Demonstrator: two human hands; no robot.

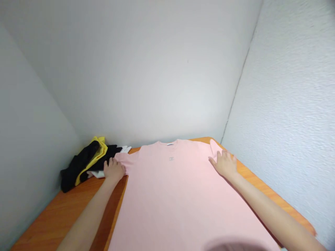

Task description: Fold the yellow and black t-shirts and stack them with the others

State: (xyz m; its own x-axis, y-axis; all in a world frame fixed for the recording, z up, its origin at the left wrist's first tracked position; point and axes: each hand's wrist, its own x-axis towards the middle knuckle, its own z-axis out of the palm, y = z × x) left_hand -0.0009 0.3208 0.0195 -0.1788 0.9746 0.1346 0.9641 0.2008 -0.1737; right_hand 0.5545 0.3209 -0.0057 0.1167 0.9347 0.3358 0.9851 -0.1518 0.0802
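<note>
Pink T-shirt [180, 195] lies spread front-up across the orange table [52, 219], collar at the far edge by the wall, hem running off the near side. Left hand [113, 170] is down on the left sleeve, fingers loosely together and curled at the cloth; whether it pinches the fabric I cannot tell. Right hand [225, 163] rests flat on the right shoulder, fingers spread, pressing rather than gripping. This looks like the smoothing stage, both sleeves being laid out. The next move, I judge, calls for a firm hold on each sleeve edge. Far left, a heap of black, yellow and white clothes [86, 164] sits just beside the left hand.
</note>
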